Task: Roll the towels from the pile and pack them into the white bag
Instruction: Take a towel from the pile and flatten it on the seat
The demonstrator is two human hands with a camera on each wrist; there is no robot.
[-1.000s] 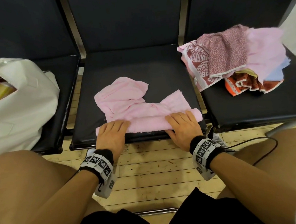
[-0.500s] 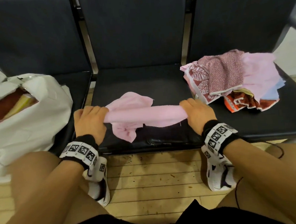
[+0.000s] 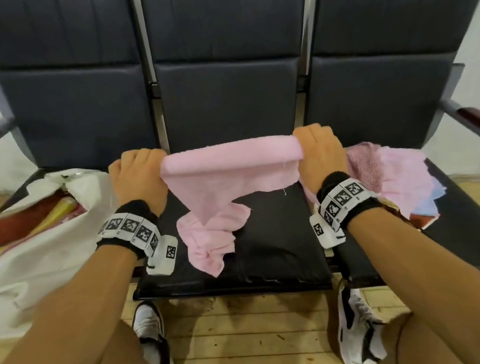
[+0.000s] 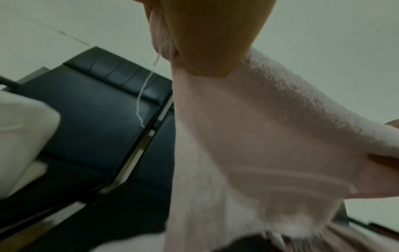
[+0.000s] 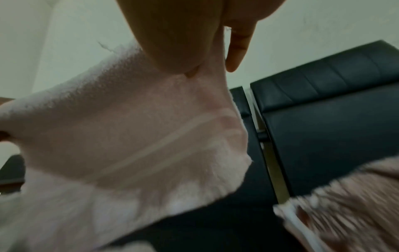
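Note:
A pink towel (image 3: 221, 177) hangs in the air above the middle seat, stretched between both hands. My left hand (image 3: 137, 174) grips its left end and my right hand (image 3: 317, 150) grips its right end. The top edge is rolled over; the loose lower part droops in a point and bunches on the seat (image 3: 280, 253). From below, the left wrist view shows the towel (image 4: 248, 145) under my thumb, and the right wrist view shows the towel (image 5: 129, 127) the same way. The white bag (image 3: 39, 247) lies open on the left seat. The pile of towels (image 3: 389, 182) sits on the right seat.
Three dark padded seats (image 3: 227, 103) stand in a row with metal gaps between them and armrests at both ends. The bag holds red and yellow cloth (image 3: 31, 222). My shoes (image 3: 357, 330) rest on the wooden floor (image 3: 244, 338) below the seat's front edge.
The towel lay on the middle seat under flat hands; both hands then gripped its ends and lifted it well above the seat, leaving the lower part hanging.

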